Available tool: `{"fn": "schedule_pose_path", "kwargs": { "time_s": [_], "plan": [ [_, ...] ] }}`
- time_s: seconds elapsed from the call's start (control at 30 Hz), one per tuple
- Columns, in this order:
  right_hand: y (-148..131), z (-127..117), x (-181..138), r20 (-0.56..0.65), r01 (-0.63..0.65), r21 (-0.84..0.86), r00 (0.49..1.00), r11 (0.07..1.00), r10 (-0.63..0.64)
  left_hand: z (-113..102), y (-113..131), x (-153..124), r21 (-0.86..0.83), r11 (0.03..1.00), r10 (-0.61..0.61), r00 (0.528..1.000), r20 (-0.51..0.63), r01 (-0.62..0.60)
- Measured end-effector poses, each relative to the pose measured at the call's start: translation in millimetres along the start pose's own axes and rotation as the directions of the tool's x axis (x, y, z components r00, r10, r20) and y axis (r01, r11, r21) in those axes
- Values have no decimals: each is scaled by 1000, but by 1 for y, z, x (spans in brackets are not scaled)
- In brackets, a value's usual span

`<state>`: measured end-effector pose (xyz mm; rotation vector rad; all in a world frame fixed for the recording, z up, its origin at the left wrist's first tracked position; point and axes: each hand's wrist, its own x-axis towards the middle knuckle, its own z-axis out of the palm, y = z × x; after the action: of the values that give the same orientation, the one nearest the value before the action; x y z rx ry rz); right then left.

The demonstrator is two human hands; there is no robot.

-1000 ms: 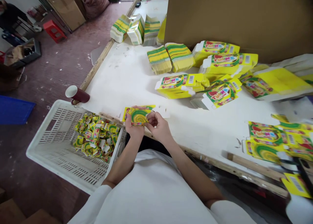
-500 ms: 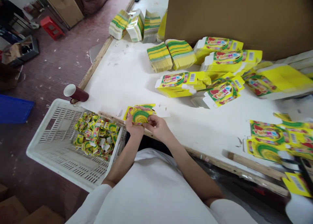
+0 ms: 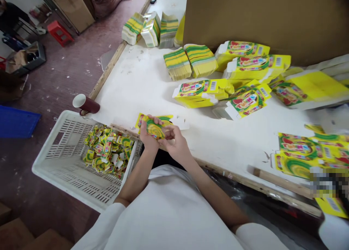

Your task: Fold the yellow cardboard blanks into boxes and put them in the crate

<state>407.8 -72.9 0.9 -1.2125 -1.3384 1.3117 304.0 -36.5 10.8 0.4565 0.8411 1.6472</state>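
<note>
Carton stacks [image 3: 195, 90] on white table [image 3: 133, 83]

This is a packing workshop: a wood-edged worktable [image 3: 131, 79] bears stacks of printed cartons [image 3: 201, 63], a plastic crate [image 3: 54, 166] holds small printed boxes [image 3: 107, 147], and bulging sacks [image 3: 103, 3] sit on scuffed floor [image 3: 81, 57].
</note>
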Motion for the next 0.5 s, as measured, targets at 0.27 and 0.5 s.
{"fn": "schedule_pose_path", "kwargs": {
  "time_s": [0.27, 0.5],
  "plan": [
    [7, -4, 10, -45, 78, 12, 996, 997, -77, 1, -3, -3, 94, 993, -57, 980, -189, 76],
    [6, -20, 27, -52, -129, 322, 987, 938, 154, -1, -7, -12, 230, 972, 59, 995, -80, -39]
  ]
}}
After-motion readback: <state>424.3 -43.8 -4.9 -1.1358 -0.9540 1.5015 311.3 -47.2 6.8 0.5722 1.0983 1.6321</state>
